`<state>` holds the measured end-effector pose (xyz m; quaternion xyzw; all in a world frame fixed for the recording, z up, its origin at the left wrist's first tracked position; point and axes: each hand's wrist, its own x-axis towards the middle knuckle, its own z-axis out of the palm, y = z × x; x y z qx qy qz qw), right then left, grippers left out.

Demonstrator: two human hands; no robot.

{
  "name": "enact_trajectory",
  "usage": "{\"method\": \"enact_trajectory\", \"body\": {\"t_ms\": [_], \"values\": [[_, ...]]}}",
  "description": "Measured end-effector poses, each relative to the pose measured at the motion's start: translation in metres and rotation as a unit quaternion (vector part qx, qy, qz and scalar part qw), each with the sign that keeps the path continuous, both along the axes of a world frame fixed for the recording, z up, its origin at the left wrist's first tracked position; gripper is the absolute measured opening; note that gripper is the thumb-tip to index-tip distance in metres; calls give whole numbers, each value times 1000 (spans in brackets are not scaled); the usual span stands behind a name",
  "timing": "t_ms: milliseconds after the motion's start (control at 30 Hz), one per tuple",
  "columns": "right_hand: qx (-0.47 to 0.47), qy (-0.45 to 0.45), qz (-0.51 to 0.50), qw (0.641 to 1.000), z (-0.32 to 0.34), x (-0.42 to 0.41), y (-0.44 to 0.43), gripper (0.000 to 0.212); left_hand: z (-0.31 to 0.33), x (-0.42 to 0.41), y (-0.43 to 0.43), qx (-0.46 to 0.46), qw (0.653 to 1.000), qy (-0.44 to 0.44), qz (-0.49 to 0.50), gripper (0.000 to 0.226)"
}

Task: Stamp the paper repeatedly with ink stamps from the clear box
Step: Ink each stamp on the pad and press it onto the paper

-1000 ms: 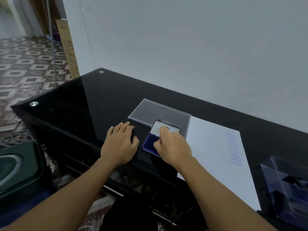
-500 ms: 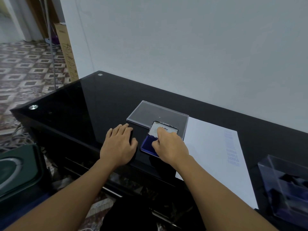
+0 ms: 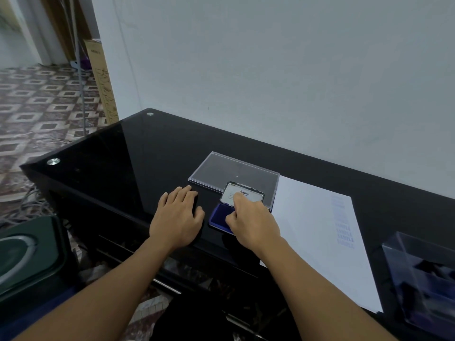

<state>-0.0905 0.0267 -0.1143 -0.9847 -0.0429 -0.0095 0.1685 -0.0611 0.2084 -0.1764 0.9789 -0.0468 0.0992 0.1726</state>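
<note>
Mid-task: one column of marks [image 3: 344,232] laid on paper [image 3: 307,230], rest left blank.
Left hand [image 3: 177,217] laid flat on bench [image 3: 147,156]; right hand [image 3: 251,222] curled over ink pad [image 3: 218,215], hold not discernible.

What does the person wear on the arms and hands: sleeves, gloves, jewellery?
Nothing is worn that shows. The left hand and right hand have no gloves, rings or watch, and both forearms are bare to the picture's edge; no sleeve appears.
</note>
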Motion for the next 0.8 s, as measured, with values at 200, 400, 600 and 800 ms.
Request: {"method": "enact_trajectory", "body": {"t_ms": [200, 400, 600, 800], "values": [[-5, 28, 9, 1000, 9, 14, 0, 10, 0, -1, 0, 3, 1000, -1, 0, 52], [7, 12, 11, 1000, 6, 7, -6, 13, 4, -2, -1, -4, 1000, 20, -5, 53], [86, -53, -39, 994, 11, -9, -32, 20, 17, 1, 0, -56, 996, 62, -14, 52], [102, -69, -97, 988, 30, -20, -83, 22, 48, -9, -25, -90, 994, 36, -50, 48]]}}
